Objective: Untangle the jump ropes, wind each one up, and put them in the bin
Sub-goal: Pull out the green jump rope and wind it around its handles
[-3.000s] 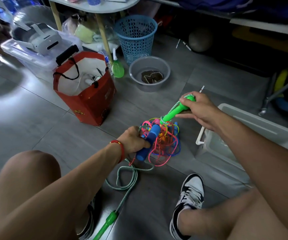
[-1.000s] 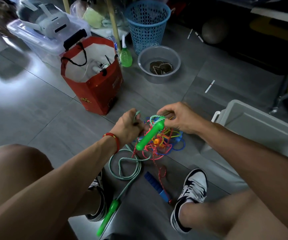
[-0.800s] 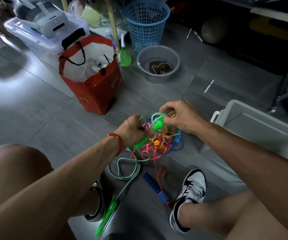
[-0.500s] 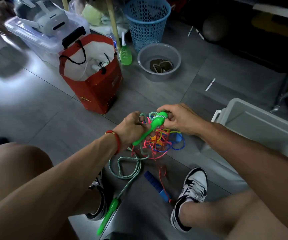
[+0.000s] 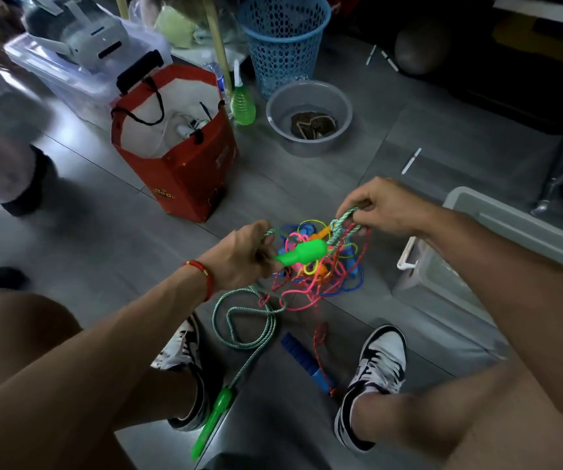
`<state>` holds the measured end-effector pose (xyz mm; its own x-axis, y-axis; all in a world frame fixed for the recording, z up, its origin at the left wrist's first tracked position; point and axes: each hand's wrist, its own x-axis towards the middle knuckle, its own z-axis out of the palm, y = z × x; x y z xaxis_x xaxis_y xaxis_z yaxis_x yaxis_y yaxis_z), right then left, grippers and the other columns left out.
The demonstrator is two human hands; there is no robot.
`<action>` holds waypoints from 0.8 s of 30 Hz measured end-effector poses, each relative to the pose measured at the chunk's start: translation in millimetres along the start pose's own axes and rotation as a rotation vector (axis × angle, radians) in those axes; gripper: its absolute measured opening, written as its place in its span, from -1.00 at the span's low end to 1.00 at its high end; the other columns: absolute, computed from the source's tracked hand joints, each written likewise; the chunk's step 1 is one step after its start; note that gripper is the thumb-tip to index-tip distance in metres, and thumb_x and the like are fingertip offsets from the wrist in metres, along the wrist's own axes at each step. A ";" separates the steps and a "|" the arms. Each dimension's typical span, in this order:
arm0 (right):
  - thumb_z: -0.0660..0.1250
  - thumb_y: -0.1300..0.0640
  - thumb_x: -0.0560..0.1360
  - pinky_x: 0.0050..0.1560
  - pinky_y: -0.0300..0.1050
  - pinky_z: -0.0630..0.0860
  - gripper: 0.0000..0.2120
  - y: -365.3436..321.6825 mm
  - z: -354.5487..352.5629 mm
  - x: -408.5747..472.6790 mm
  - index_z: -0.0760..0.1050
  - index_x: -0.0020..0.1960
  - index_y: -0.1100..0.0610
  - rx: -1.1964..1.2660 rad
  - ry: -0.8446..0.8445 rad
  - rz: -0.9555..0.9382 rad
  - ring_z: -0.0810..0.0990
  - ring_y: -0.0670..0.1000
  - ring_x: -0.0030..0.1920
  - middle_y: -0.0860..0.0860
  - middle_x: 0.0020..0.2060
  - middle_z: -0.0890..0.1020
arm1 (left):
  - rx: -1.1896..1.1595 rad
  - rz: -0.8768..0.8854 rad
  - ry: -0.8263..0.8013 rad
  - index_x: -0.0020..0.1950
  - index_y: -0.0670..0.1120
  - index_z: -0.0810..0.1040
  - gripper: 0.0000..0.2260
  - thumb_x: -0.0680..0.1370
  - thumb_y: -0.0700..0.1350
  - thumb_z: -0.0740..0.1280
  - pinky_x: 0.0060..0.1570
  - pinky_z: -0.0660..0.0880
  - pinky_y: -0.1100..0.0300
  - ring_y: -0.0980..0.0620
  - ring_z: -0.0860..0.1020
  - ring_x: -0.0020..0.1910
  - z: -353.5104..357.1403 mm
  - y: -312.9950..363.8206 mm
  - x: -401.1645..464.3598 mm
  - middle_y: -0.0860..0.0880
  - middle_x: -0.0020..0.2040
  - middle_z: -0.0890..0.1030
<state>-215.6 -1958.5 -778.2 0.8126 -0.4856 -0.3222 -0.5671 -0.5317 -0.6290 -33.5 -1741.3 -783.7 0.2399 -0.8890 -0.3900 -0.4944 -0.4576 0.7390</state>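
several jump ropes remain knotted above the floor beside the clear bin, so untangling is underway: left hand grips the green handle, right hand pinches the green cord, which likely needs the handle fed through.

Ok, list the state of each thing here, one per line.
Left hand: grips green handle.
Right hand: pinches green braided rope, lifted.
Rope tangle: knotted, not yet wound.
Second green handle: lying on floor.
Blue handle: lying on floor.
Clear bin: open; no ropes seen inside.
Red bag: upright, open.
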 end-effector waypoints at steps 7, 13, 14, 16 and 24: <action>0.34 0.35 0.41 -0.10 -0.18 0.52 -0.68 10.5 -5.0 3.9 0.70 -0.14 -0.05 -0.213 0.023 0.022 0.63 -0.10 -0.21 -0.05 -0.25 0.72 | 0.269 -0.013 0.067 -0.08 -0.09 0.36 -0.61 0.36 0.01 0.54 -0.18 0.46 0.11 -0.15 0.61 -0.13 -7.4 -13.5 2.7 -0.17 -0.04 0.67; 0.32 0.36 0.42 -0.12 -0.21 0.39 -0.69 23.9 -11.5 9.6 0.57 -0.24 -0.06 -0.243 0.106 0.119 0.61 0.04 -0.13 0.02 -0.24 0.66 | 0.125 -0.071 0.084 -0.25 -0.12 0.40 -0.63 0.53 0.10 0.42 -0.22 0.50 -0.04 -0.17 0.57 -0.26 -7.7 -0.9 11.9 -0.11 -0.28 0.58; 0.31 0.36 0.41 -0.09 -0.18 0.43 -0.69 26.3 -12.2 10.1 0.57 -0.22 -0.06 -0.272 0.124 0.146 0.62 0.07 -0.08 0.03 -0.20 0.66 | 0.064 -0.070 0.085 -0.20 -0.15 0.46 -0.63 0.56 0.14 0.36 -0.23 0.53 -0.05 -0.17 0.60 -0.29 -7.8 3.8 11.7 -0.13 -0.25 0.63; 0.33 0.36 0.41 0.00 -0.12 0.49 -0.70 28.5 -11.4 10.7 0.61 -0.16 -0.04 -0.373 0.099 0.199 0.63 0.13 0.03 0.06 -0.10 0.66 | -0.072 -0.072 0.085 -0.09 -0.18 0.53 -0.66 0.64 0.09 0.26 -0.27 0.54 0.01 -0.08 0.59 -0.40 -6.4 16.2 10.6 -0.08 -0.21 0.69; 0.39 -0.25 0.45 0.17 0.04 0.56 -0.54 -19.9 41.8 14.5 0.53 0.24 -0.02 -0.115 -0.253 -0.222 0.63 -0.01 0.12 -0.01 0.11 0.65 | -0.277 0.153 0.080 -0.15 -0.25 0.50 -0.79 0.63 -0.23 0.17 -0.39 0.34 0.36 0.05 0.45 -0.40 -17.4 79.4 -7.7 -0.13 -0.16 0.62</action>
<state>-186.9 -1926.0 -800.0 0.9171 -0.1705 -0.3605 -0.3730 -0.6864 -0.6243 -60.1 -1771.1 -712.4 0.2507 -0.9411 -0.2269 -0.2866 -0.2960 0.9112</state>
